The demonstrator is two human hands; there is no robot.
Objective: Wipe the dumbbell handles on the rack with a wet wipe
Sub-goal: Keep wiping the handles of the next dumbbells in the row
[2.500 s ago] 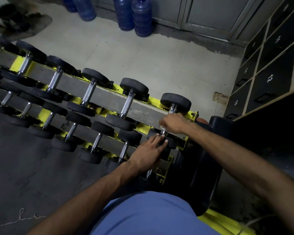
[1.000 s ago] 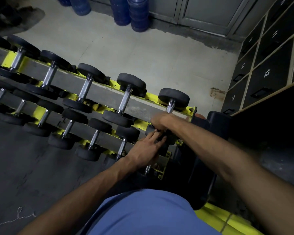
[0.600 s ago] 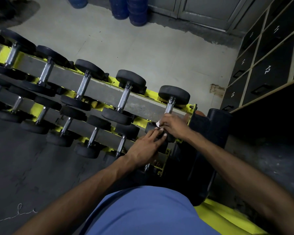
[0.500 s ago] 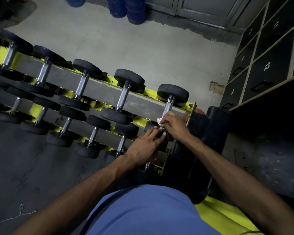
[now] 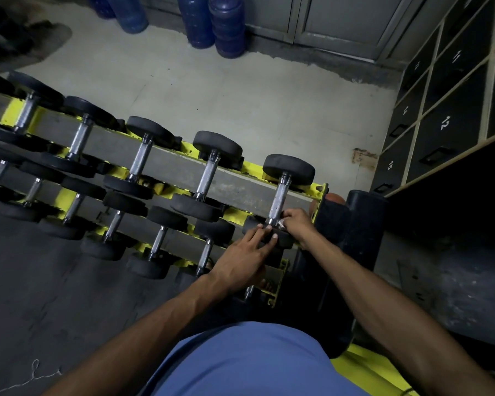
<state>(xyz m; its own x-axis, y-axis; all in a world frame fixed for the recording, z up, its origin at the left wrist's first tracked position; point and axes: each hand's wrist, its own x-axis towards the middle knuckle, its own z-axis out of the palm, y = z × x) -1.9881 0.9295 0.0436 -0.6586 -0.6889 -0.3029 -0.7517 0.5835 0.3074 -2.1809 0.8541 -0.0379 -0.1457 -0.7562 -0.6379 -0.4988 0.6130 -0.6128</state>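
Nearest, the left hand (image 5: 247, 254) lay flat, fingers straight, pressing on the near head (image 5: 283, 242) of the end dumbbell on the rack (image 5: 322, 190). Just beyond it, the right hand (image 5: 299, 224) had its fingers curled around the wet wipe (image 5: 282, 223), holding it against the near end of the handle (image 5: 279, 200). That handle ran away from the person towards the far head (image 5: 289, 170). The right hand was nearer the bare steel, so the next stroke probably ran outward along that axis. 4 other top-row handles (image 5: 209, 175) lay to the left.
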